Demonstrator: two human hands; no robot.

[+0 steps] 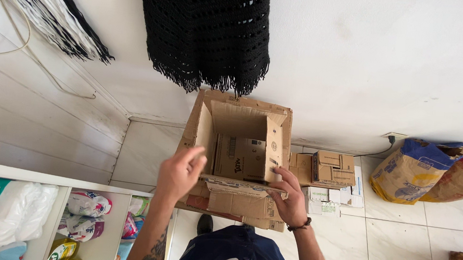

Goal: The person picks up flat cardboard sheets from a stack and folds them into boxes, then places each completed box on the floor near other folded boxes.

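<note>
I look down into an open brown cardboard box [241,142] held in front of my chest, its flaps spread out. Flattened cardboard pieces line its inside. My left hand [179,172] is at the box's near left edge, fingers loosely curled against the flap. My right hand [290,198], with a dark band on the wrist, grips the near right flap, thumb inside the box rim. Below the box I see my dark printed shirt and one shoe on the tiled floor.
A black fringed knit garment [206,29] hangs on the white wall above. White shelves [67,188] at lower left hold packs and bottles. Smaller cardboard boxes [330,168] and two large paper sacks [426,170] stand on the floor at right.
</note>
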